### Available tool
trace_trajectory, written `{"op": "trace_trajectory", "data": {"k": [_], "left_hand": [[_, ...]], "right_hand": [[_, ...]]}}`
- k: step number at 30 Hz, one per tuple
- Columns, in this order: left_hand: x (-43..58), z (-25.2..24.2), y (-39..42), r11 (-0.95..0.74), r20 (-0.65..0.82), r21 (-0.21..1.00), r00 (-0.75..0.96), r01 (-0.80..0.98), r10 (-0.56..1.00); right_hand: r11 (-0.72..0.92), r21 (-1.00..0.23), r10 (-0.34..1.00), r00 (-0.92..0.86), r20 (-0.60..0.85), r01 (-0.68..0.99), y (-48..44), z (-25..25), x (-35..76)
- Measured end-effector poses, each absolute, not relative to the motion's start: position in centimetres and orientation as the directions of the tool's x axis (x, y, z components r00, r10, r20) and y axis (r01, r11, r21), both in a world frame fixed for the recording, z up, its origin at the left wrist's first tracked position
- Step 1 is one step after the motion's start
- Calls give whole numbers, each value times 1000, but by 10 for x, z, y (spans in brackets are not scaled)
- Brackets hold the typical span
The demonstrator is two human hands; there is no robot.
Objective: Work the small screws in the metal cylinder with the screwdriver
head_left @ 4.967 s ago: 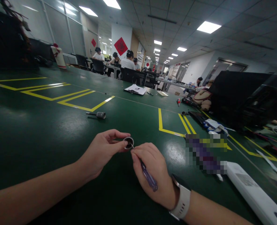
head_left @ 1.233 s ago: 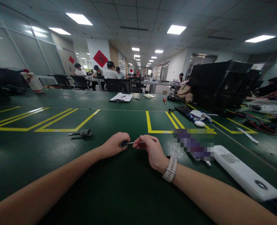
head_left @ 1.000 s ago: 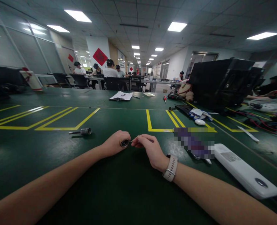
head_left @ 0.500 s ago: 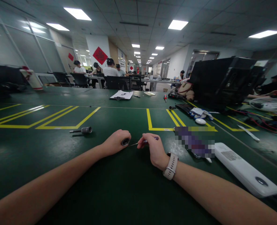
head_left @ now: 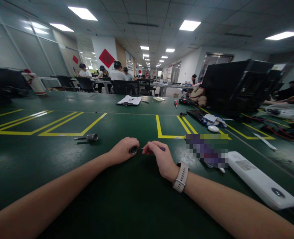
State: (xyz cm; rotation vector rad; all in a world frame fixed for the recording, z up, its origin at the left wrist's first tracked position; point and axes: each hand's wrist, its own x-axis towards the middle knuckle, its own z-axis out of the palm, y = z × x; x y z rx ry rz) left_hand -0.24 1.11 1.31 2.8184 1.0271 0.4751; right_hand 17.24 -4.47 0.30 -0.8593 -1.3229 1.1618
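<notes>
We see the left hand [head_left: 122,151] resting on the green table [head_left: 62,166], fingers curled around a small round metal part [head_left: 133,150] whose dark opening faces right. Just beside it, the right hand [head_left: 160,158] pinches a purple-handled screwdriver [head_left: 161,148] between thumb and fingers, its thin shaft lying level and its tip at the part's opening; we cannot tell whether it goes inside. A pale watch [head_left: 181,172] sits on the right wrist. To the left, well apart, lies a metal socket [head_left: 89,137] near yellow tape lines [head_left: 69,127]. A white device [head_left: 261,181] lies to the right, and a clipboard [head_left: 128,100] farther back.
</notes>
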Motion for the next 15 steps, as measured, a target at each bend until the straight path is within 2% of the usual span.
{"op": "trace_trajectory", "data": {"k": [15], "left_hand": [[-3,12,13,-756,248,209,714,620,654]], "right_hand": [[272,-951,958,-51,282,-147,-45,1,175]]}}
